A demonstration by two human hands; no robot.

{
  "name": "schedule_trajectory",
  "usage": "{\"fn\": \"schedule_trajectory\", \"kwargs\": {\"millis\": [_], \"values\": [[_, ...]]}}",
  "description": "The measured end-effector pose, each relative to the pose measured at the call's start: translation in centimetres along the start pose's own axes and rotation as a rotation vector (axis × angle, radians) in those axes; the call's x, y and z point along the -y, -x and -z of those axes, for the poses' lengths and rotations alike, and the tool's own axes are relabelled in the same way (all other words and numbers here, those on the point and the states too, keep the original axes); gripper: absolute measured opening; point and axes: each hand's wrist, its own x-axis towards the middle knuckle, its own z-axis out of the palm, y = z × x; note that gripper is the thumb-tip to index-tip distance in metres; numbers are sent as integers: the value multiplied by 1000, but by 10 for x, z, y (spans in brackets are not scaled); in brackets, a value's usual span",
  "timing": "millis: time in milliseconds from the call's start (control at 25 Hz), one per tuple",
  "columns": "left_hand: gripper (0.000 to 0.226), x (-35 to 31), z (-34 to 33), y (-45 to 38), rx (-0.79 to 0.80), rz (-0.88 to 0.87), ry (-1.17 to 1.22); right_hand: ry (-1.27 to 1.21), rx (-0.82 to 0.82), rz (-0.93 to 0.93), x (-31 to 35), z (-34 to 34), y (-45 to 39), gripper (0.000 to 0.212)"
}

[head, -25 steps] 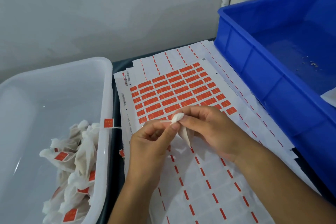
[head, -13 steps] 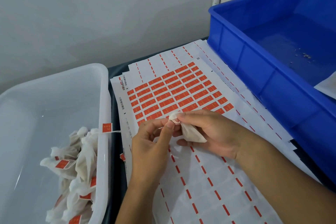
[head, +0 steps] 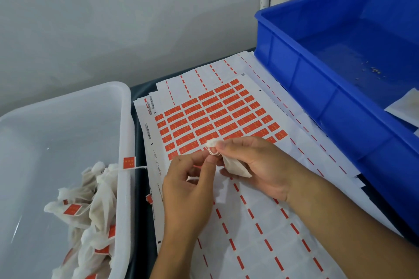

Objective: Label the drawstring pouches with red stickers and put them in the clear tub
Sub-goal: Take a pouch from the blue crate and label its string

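Holding a small drawstring pouch (head: 235, 166) in the right hand (head: 254, 163), grip clenched round its neck, over the sticker sheets (head: 260, 222) mid-bench. Left hand (head: 188, 188) pinching the pouch string up close. Clear tub (head: 125, 124) at the bench's left edge, labelled pouches (head: 90, 210) piled inside; blue crate (head: 340, 102) at the right edge.
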Motion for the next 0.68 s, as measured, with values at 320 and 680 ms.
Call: {"fn": "schedule_trajectory", "kwargs": {"millis": [320,680], "values": [[12,-10,0,1,39,57,57,261,-93,116,-5,0,1,37],[9,-1,5,-1,-24,138,166,296,-99,201,-4,-3,2,32]]}}
